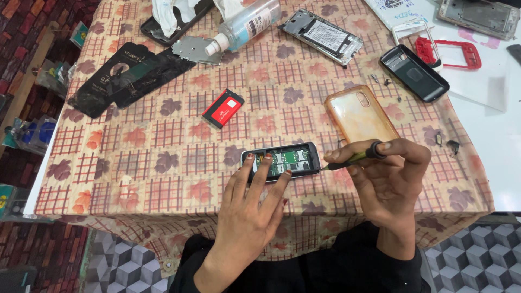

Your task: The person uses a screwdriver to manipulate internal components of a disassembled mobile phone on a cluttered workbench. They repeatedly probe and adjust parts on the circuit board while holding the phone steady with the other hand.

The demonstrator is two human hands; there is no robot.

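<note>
An opened phone (pixel 290 158) with its back cover off lies near the table's front edge, its green circuit board showing. My left hand (pixel 252 209) rests flat on the phone's left part, fingers spread and pressing it down. My right hand (pixel 388 179) grips a small screwdriver (pixel 355 158) with a dark and green handle. Its tip touches the phone's right end. A translucent orange phone case (pixel 361 115) lies just behind my right hand.
On the patterned tablecloth (pixel 163 163) lie a red battery (pixel 223 108), black packaging (pixel 127 76), a clear bottle (pixel 244 26), a metal plate (pixel 196 50), a phone frame (pixel 321 35), a black back cover (pixel 414 72), a red frame (pixel 450 53) and small screws (pixel 386 82).
</note>
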